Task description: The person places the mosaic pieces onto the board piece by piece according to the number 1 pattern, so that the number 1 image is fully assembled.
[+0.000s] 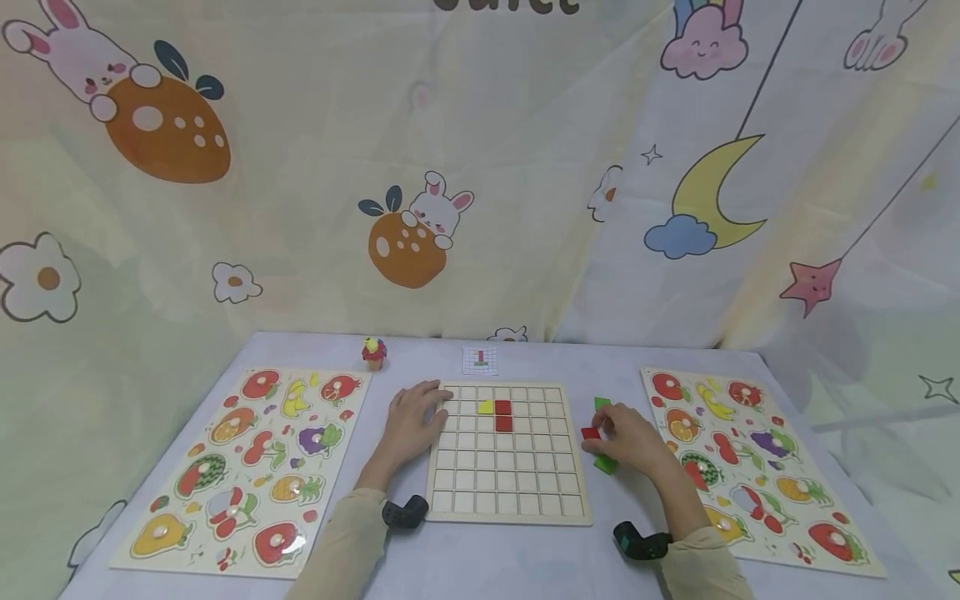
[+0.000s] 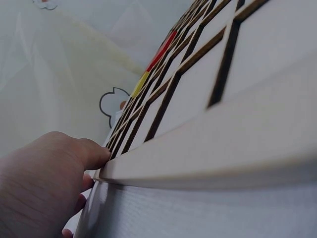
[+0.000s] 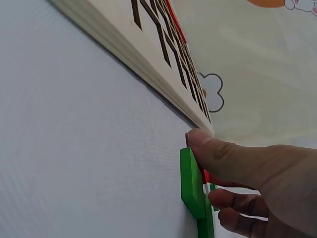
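Head view, near to far. Nearest: two beige cloth sleeves (image 1: 341, 542), a small black wrist-worn device (image 1: 407, 512) at each cuff, over a white-covered table (image 1: 510, 562).

Right hand (image 1: 633, 442): narrow pinch, a flat red tile (image 1: 590, 433) at thumb and fingertips, just right of the board. Right wrist view: red shows beside the thumb, crowded by thick-edged green tiles (image 3: 192, 183). Underside hidden; cannot tell whether the red tile is lifted. A fingertip hold presumably suits a small piece packed among neighbours.

Left hand (image 1: 411, 425): fingers loosely extended, no tile held; digits touch the left edge of a pale wooden grid board (image 1: 510, 518) near its far corner. Left wrist view agrees: a digit at the rim. Judged as bracing, to stop the board sliding.

On the board: a yellow tile with a slanted corner (image 1: 486, 407) beside a red square tile (image 1: 503, 407); a second red square tile (image 1: 504, 425) directly below that one. One cell each; the grid presumably keeps them aligned.

Flanking: two pale boards of colourful fruit pieces (image 1: 127, 560), one per side, likely set aside to leave the middle for work.

Far: a white grid-printed card (image 1: 480, 360), probably placed for viewing over the board; fine print unreadable. To its left, a small cupcake-shaped ornament (image 1: 374, 354). Behind: a pale cartoon-printed curtain (image 1: 525, 208).
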The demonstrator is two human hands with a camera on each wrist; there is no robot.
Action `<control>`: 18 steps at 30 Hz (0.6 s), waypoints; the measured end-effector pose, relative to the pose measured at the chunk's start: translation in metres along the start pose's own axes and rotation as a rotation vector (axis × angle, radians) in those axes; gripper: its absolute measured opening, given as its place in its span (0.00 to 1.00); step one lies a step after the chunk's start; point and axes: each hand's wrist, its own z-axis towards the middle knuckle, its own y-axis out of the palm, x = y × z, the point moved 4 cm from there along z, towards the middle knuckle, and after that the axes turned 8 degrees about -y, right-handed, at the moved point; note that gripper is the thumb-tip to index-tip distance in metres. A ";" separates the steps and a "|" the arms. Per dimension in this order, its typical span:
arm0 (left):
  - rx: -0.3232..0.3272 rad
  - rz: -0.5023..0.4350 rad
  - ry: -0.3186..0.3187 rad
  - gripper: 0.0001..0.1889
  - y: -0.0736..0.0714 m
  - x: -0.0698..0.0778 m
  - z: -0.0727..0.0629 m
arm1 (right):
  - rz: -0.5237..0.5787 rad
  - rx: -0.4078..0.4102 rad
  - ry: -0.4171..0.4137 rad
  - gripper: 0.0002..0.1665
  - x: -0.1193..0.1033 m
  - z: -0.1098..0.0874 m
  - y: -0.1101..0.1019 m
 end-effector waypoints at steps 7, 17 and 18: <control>0.004 0.000 0.008 0.14 0.000 0.000 0.001 | -0.005 0.021 -0.015 0.21 0.000 0.001 0.000; -0.005 0.007 -0.010 0.15 0.000 0.001 0.000 | 0.043 0.035 -0.073 0.21 -0.003 0.000 0.000; -0.004 0.007 -0.008 0.15 0.000 0.001 0.000 | 0.044 0.039 -0.075 0.21 -0.003 0.000 0.000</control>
